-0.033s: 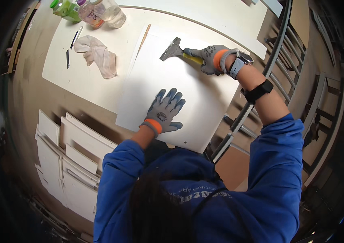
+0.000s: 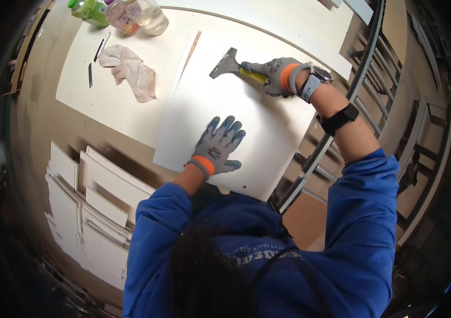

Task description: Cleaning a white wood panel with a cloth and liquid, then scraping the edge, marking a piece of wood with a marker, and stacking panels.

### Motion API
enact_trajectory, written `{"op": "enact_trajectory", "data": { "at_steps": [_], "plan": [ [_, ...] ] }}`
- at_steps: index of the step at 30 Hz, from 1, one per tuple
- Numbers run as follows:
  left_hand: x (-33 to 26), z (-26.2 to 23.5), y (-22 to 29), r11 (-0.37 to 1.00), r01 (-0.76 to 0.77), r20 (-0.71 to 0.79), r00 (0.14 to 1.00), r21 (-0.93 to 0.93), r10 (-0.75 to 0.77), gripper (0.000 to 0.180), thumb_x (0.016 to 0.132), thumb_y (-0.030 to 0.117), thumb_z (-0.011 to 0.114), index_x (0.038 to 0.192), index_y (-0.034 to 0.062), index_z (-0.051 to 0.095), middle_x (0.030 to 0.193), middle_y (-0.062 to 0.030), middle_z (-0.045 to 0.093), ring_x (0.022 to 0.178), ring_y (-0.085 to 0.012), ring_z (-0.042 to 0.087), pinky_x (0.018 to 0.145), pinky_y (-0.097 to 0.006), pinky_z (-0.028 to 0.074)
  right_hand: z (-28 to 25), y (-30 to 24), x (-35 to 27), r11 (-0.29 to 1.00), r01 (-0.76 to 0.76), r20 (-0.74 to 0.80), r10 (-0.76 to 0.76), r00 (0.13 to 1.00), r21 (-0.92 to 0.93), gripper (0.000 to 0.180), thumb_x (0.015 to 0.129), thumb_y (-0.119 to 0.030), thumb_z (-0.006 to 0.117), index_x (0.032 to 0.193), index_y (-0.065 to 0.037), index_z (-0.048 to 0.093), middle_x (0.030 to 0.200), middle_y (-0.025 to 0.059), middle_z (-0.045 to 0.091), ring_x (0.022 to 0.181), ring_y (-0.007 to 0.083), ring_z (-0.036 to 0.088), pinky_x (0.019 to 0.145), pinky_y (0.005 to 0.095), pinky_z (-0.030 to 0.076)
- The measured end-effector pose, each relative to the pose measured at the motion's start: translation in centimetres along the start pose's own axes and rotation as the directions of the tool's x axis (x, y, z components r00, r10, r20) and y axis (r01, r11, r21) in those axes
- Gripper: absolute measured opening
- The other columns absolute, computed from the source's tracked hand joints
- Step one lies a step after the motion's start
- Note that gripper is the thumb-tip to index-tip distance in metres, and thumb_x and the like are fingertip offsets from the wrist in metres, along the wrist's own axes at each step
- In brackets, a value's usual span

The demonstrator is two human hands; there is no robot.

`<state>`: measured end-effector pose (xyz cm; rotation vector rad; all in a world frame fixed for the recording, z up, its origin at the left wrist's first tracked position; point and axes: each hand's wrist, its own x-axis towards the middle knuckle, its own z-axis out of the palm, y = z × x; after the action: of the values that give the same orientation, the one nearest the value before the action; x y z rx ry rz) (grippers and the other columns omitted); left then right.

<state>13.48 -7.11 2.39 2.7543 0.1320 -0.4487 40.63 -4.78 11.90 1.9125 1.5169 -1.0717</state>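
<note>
My left hand (image 2: 217, 147), in a grey glove with an orange cuff, lies flat with fingers spread on a white panel (image 2: 270, 151). Over the panel's far right part, my right hand (image 2: 278, 78) wears a matching glove. Its fingers are wrapped round the yellow handle of a scraper (image 2: 226, 64), and the thumb lies along the handle. The scraper's wide dark head points left, at or just above the panel; I cannot tell if it touches. Part of the handle is hidden by the glove.
A crumpled pale cloth (image 2: 132, 71) lies left of the panel, beside a pen-like tool (image 2: 102, 47) and a thin dark strip (image 2: 90, 75). Several bottles (image 2: 151, 18) stand at the far left. White boards (image 2: 66, 212) lean at lower left; a metal roller frame (image 2: 336, 114) runs along the right.
</note>
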Motion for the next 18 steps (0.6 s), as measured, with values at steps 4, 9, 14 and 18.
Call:
{"op": "enact_trajectory", "data": {
  "at_steps": [4,9,14,18],
  "plan": [
    [-0.1,-0.2,-0.2,1.000,0.000,0.034,0.999,-0.027,0.001,0.086,0.079,0.063,0.053,0.144,0.0102,0.033,0.151,-0.0110,0.028,0.143,-0.0297,0.014,0.116,-0.050,0.006,-2.1,-2.9,2.3,0.999,0.002,-0.011,-0.003,1.000,-0.049,0.072,0.081,-0.017,0.050,0.146,-0.038,0.027,0.079,0.0106,0.067,0.059,0.0211,0.064,0.054,0.0343,0.055],
    [-0.1,0.2,-0.5,0.995,-0.048,0.012,0.999,-0.089,0.049,0.085,0.081,0.061,0.053,0.144,0.0096,0.032,0.152,-0.0112,0.025,0.144,-0.0294,0.011,0.116,-0.049,0.005,-3.3,-4.7,3.1,1.000,-0.020,-0.017,0.020,1.000,0.001,0.072,0.080,-0.017,0.051,0.146,-0.037,0.028,0.083,0.0108,0.067,0.060,0.0207,0.064,0.057,0.0344,0.055],
    [-0.7,0.4,-1.0,0.990,-0.054,-0.039,0.998,-0.128,0.050,0.080,0.082,0.058,0.053,0.143,0.0089,0.034,0.151,-0.0118,0.025,0.144,-0.0292,0.011,0.117,-0.048,0.006,-3.8,-6.1,2.8,0.999,-0.014,-0.022,0.015,1.000,0.031,0.073,0.080,-0.018,0.052,0.147,-0.036,0.027,0.086,0.0101,0.068,0.064,0.0208,0.065,0.063,0.0348,0.055],
    [-3.7,-1.2,-2.7,0.903,0.266,-0.240,0.903,-0.337,-0.355,0.060,0.085,0.042,0.054,0.133,0.0063,0.045,0.143,-0.0156,0.036,0.134,-0.0328,0.030,0.111,-0.046,0.020,0.7,-6.0,3.1,0.923,0.079,-0.242,0.016,0.970,0.377,0.077,0.081,-0.022,0.056,0.150,-0.025,0.020,0.094,0.0138,0.067,0.072,0.0230,0.068,0.073,0.0355,0.054]
  ]
}}
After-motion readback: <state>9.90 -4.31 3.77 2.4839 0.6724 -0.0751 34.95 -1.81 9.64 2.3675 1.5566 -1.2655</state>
